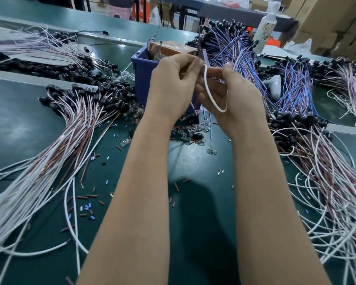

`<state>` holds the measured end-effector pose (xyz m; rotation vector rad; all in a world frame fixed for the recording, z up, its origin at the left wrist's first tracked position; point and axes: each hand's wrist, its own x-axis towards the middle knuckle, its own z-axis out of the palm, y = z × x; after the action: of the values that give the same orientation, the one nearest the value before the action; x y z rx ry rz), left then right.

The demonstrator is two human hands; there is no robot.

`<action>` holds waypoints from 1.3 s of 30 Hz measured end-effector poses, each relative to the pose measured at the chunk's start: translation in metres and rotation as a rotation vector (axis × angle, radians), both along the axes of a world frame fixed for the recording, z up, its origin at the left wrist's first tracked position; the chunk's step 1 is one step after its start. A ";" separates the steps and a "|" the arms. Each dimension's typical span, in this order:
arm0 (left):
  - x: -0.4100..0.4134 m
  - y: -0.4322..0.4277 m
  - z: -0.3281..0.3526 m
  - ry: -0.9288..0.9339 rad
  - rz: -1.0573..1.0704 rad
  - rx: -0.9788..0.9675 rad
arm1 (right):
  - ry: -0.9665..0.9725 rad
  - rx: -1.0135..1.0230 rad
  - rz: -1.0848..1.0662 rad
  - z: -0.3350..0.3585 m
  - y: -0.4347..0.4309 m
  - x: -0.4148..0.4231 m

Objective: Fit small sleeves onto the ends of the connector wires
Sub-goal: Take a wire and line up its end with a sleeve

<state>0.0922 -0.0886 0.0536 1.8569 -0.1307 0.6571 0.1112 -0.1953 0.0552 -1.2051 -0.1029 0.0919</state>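
Left hand: the left hand [171,83] is raised above the desk [193,167], left of centre, its fingers [190,61] curled and pinched on the upper end of a white wire [209,93].
Right hand: the right hand [234,91] is held just beside the left, palm turned inward, fingers curled; the wire's loop is cradled across the palm and its far run is held under the thumb.
White wire: it is carried clear of the desk between both hands, drooping from the left fingertips in a narrow U whose bottom hangs below the right palm.
Sleeve: none can be made out at the fingertips; that spot is too small and blurred to tell.
Key relation: the wire's free end lies at the left fingertips, pointing up and slightly right toward the right thumb, so the gap to be closed runs left to right. The left hand is nearer the end.
Step judged: a sleeve is probably being lined up with that end; the end's axis would need to be kept straight.
Loose sleeves: short blue, white and brown sleeves [87,207] are scattered on the near-left desk.
Other stock: connector wires [70,130] with black sockets are heaped left, and blue ones [234,50] far right, behind a blue bin [141,79].
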 end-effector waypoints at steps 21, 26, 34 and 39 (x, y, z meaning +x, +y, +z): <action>0.007 0.007 -0.018 0.471 -0.079 -0.184 | -0.017 -0.363 -0.222 -0.023 -0.023 0.017; 0.011 0.011 -0.025 0.554 0.013 -0.208 | 0.011 -0.408 -0.259 -0.024 -0.020 0.021; 0.019 0.019 -0.039 0.569 0.155 -0.158 | -0.142 -0.656 -0.297 -0.032 -0.013 0.019; 0.023 0.028 -0.043 0.626 0.180 -0.082 | -0.149 -0.906 -0.537 -0.035 -0.034 0.028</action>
<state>0.1147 -0.0604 0.0109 1.9228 0.4690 0.1718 0.1397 -0.2292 0.0206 -2.1023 0.1557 -0.4713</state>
